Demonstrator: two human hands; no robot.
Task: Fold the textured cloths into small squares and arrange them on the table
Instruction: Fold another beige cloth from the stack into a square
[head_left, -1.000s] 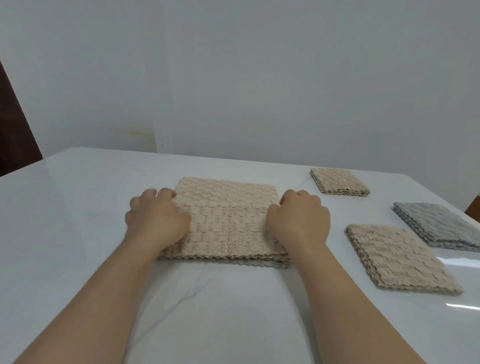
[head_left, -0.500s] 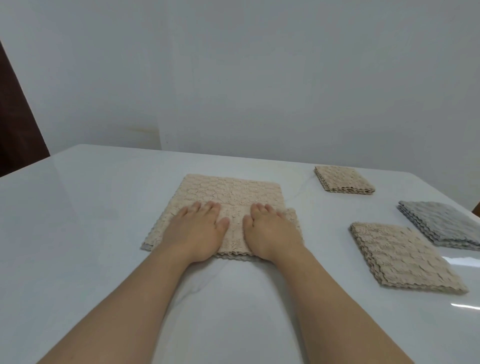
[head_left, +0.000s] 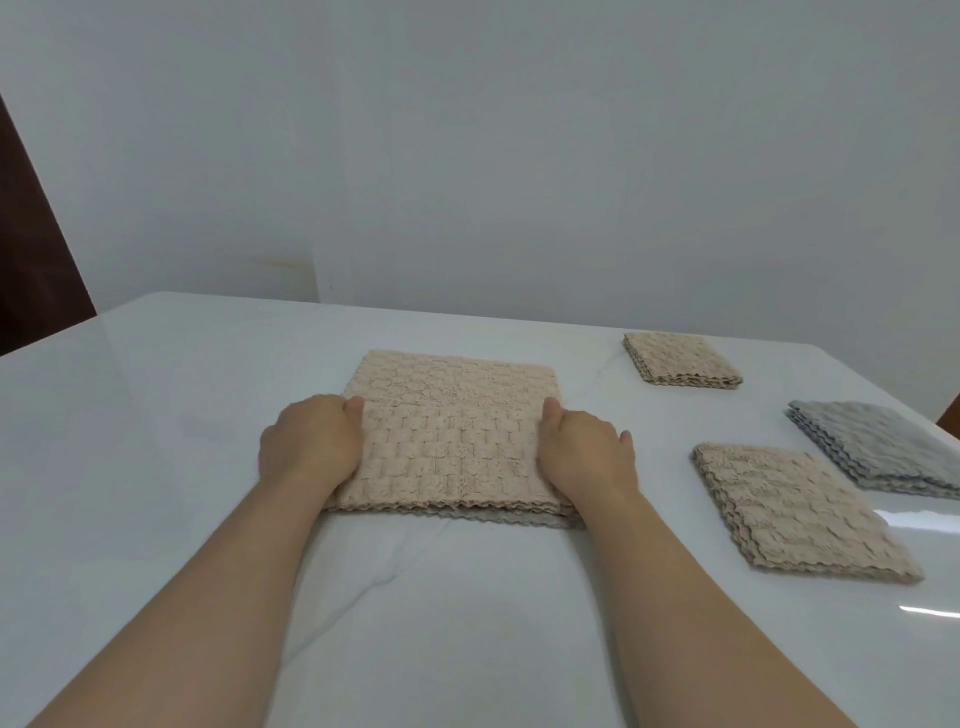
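Beige cloth: left hand, right hand grip side edges, thumbs atop

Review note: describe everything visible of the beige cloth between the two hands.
The beige cloth lies flat on the white table, apart from the smaller folded square on its right. It looks like soft woven-pattern terry, folded in layers whose wavy edges show along the near side. The left hand grips its left edge, the right hand its right edge, thumbs on top.
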